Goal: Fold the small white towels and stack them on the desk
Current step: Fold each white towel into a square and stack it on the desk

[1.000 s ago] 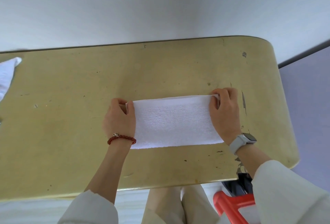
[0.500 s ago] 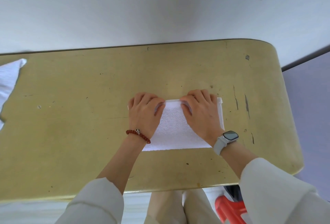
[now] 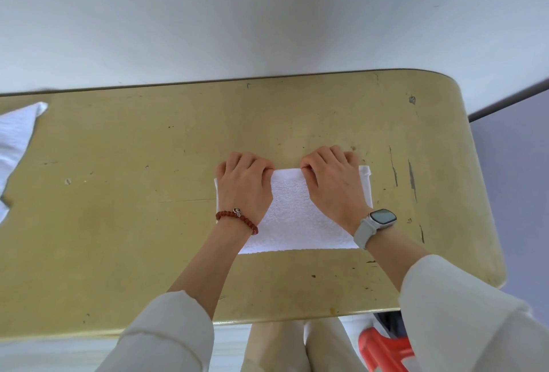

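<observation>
White towel (image 3: 292,211) gripped at its far edge by left hand (image 3: 243,184) and right hand (image 3: 334,183).

A plain indoor room, most like a simple work or study corner, though its exact kind cannot be told; a worn, yellowish desk (image 3: 118,223) with scratches and rounded corners stands against a bare pale wall (image 3: 267,15) on the far side; a red plastic stool (image 3: 383,351) shows below the near edge at right; white cloth (image 3: 15,140) lies at far left.
</observation>
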{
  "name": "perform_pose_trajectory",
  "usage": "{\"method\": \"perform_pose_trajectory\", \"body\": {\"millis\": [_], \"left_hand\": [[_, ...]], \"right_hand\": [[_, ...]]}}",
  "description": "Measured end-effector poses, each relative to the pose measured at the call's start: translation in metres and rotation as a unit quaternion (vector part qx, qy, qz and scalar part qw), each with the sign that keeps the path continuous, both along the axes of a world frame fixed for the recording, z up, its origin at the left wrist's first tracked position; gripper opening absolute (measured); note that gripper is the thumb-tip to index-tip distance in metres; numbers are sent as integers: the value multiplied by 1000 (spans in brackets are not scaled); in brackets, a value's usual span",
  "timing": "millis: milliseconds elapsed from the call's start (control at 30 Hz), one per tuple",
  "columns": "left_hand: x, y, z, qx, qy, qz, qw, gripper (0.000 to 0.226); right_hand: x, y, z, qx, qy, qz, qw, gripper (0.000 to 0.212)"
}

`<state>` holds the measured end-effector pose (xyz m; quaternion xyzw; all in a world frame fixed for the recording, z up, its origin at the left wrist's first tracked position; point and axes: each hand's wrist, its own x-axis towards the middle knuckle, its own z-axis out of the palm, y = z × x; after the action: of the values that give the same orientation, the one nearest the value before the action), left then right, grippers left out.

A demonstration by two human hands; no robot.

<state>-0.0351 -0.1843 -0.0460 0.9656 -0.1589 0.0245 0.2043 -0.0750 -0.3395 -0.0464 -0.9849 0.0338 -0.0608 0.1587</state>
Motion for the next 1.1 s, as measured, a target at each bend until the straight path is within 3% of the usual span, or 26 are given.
{"method": "perform_pose_trajectory", "body": {"millis": [200,300,467,567,700,900,1100], "left_hand": [[-10,-6,11,23,-11,25,999,23],[-33,-1,10,48,-34,-33,998,34],[-57,8,-7,144,42,-72,986,50],[-54,11,-14,188,72,-76,977,57],[-51,13,-13,196,74,-87,974,58],[-26,36,-10,196,63,-149,967,58],[2,57,2,207,8,-124,970,47]], "right_hand": [[-2,-3,8,-11,-62,16,998,16],[-28,-6,7,-25,-75,64,995,25],[-55,-10,-3,-126,115,115,979,52],[-53,-12,-8,-139,159,114,971,54],[-51,-12,-4,-110,151,115,976,54],[-49,-34,9,16,2,25,1000,33],[-78,-17,10,82,19,142,986,29]]}}
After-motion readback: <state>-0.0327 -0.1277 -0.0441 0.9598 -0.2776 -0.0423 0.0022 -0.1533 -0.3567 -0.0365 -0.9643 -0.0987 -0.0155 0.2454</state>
